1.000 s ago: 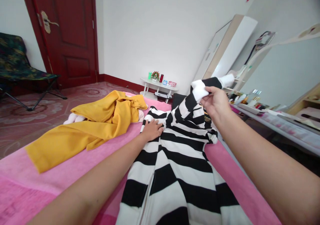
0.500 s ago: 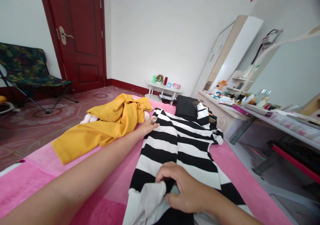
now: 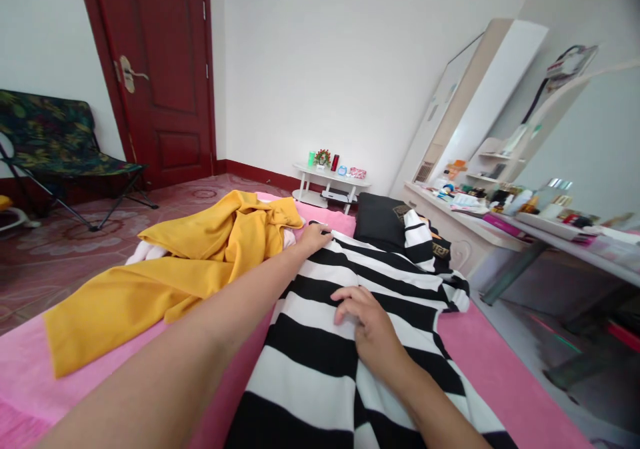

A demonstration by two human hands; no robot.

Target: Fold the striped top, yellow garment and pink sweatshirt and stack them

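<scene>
Clothing with wide black and white stripes (image 3: 320,342) is spread out on a soft pink blanket (image 3: 505,369)

The striped clothing is laid down the middle of the blanket. Its far left edge is covered by the left hand (image 3: 316,237). The fingers there are a little bent and close together; whether any cloth is pinched cannot be told. The right hand (image 3: 367,322) is held over the middle of the stripes, with its fingers loosely curled and apart from its palm. Nothing is seen to be gripped by it, and whether the cloth is touched by its fingertips cannot be told.

To the left, bright yellow cloth clothing (image 3: 200,256) is seen in loose folds. At the far end, a striped sleeve (image 3: 419,239) is placed at the right side of a square black cushion (image 3: 377,222). Farther off, red flowers (image 3: 323,156) are set on a low white table (image 3: 327,173).
</scene>
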